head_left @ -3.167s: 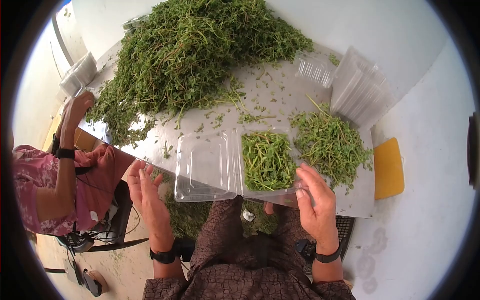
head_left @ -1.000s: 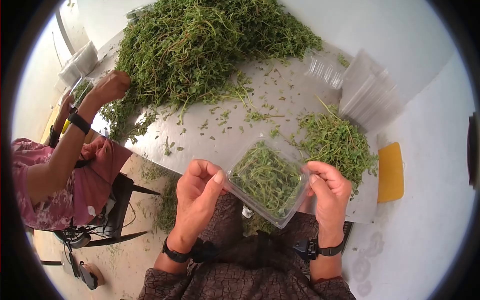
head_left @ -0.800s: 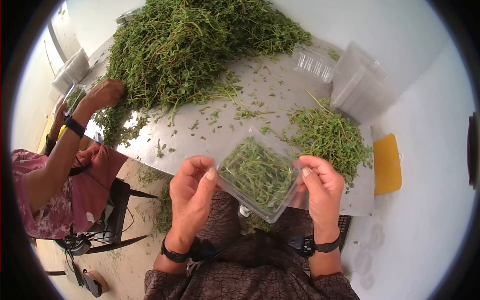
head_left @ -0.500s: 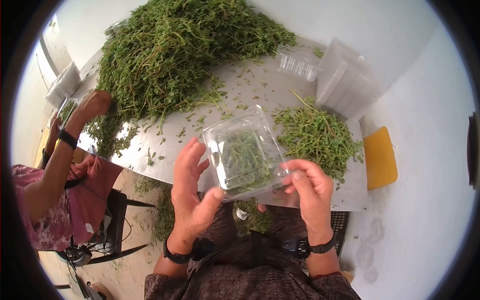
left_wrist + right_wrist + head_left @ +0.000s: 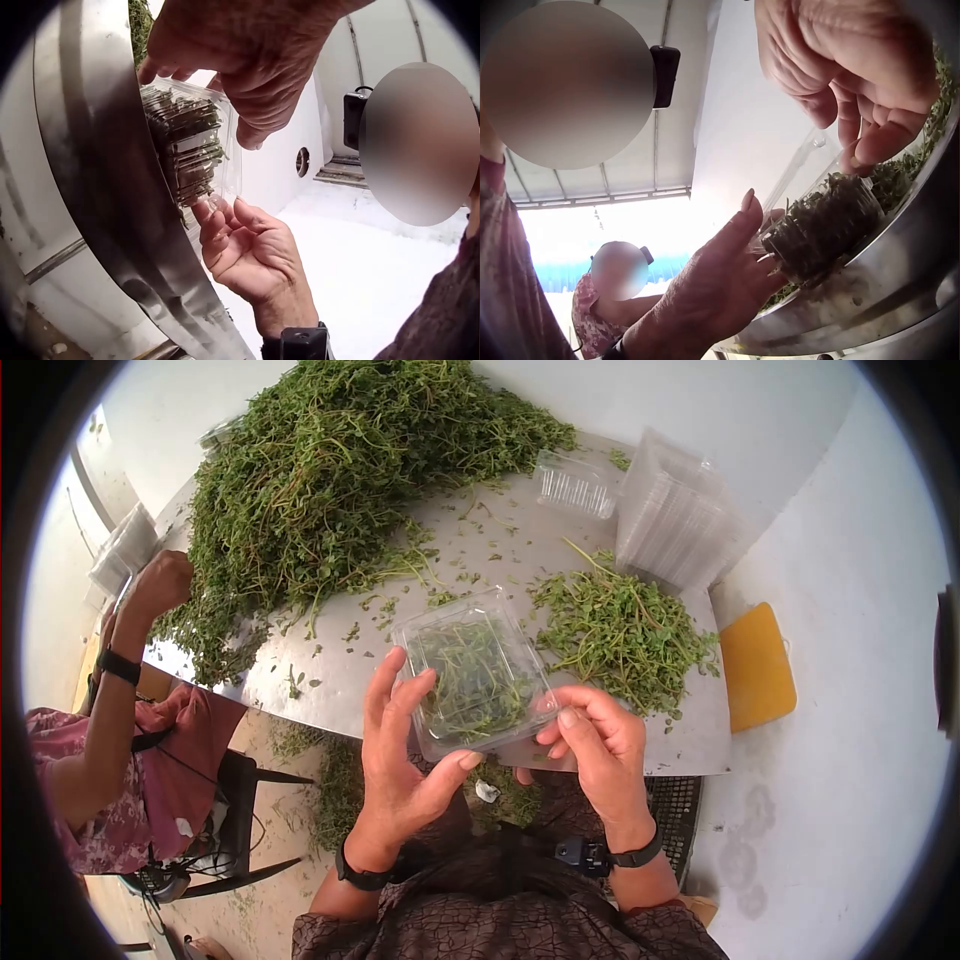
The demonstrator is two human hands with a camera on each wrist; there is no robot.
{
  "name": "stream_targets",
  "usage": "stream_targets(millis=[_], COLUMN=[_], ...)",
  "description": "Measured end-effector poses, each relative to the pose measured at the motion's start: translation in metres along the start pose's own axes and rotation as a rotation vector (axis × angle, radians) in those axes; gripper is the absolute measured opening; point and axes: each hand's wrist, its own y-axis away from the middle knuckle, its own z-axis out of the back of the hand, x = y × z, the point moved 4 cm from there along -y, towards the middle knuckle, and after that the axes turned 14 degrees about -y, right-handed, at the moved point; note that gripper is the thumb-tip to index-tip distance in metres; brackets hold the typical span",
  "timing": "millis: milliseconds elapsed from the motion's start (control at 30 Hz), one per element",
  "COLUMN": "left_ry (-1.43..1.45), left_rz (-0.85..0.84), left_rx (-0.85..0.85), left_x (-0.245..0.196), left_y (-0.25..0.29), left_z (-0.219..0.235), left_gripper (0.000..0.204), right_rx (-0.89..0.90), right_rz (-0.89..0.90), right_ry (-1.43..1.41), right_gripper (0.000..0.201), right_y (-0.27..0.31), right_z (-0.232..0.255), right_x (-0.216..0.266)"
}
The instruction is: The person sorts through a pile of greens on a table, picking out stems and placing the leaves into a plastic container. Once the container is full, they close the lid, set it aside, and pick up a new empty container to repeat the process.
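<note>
A clear plastic box (image 5: 475,675) with green stems inside, its lid lying over them, is held above the table's front edge. My right hand (image 5: 605,755) pinches its right corner between thumb and fingers. At the box's left side is my left hand (image 5: 405,770), fingers extended and spread, thumb near the lower edge. In the left wrist view the left hand (image 5: 247,60) arches over the box (image 5: 187,142). The right wrist view shows the right hand's fingers (image 5: 859,146) on the box's corner and stems through its wall (image 5: 825,225).
A large heap of greens (image 5: 300,490) covers the table's back left; a smaller pile (image 5: 625,630) lies at right. Behind it stand stacked clear boxes (image 5: 675,515). Another person's hand (image 5: 160,582) is at the left edge. A yellow board (image 5: 760,668) is beyond the table's right edge.
The box, open on the table at first, was closed and lifted, then turned in the hands. My left hand has gone from pinching its corner to spread fingers beside it.
</note>
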Motion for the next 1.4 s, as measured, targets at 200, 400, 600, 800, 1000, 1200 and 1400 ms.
stream_targets(millis=[200, 400, 600, 800, 1000, 1200, 1400], left_ry=[-0.003, 0.007, 0.000, 0.065, 0.334, 0.563, 0.490], left_rz=[-0.003, 0.000, 0.009, 0.081, 0.288, 0.509, 0.566], left_rx=[-0.020, -0.034, -0.037, 0.033, -0.190, 0.093, 0.246], left_x=[0.002, 0.001, -0.005, 0.002, 0.023, 0.016, 0.005], left_y=[0.002, 0.003, 0.003, 0.008, -0.002, 0.003, 0.028], left_z=[-0.005, -0.005, -0.001, 0.007, 0.011, 0.021, 0.028], left_gripper=[0.070, 0.069, 0.067, 0.059, 0.042, 0.036, 0.022], right_rx=[-0.091, -0.069, -0.149, -0.149, -0.092, 0.036, 0.115], right_rz=[-0.084, -0.237, -0.282, -0.262, -0.226, -0.235, -0.222], right_ry=[-0.196, -0.120, -0.299, -0.335, -0.178, 0.009, 0.062], right_gripper=[0.025, 0.022, 0.016, 0.011, 0.010, 0.011, 0.009], right_y=[0.002, 0.004, -0.001, -0.006, -0.009, 0.002, 0.026], right_z=[0.005, -0.003, -0.004, 0.003, 0.007, 0.013, 0.012], right_x=[-0.005, -0.006, -0.013, -0.011, -0.003, 0.010, 0.018])
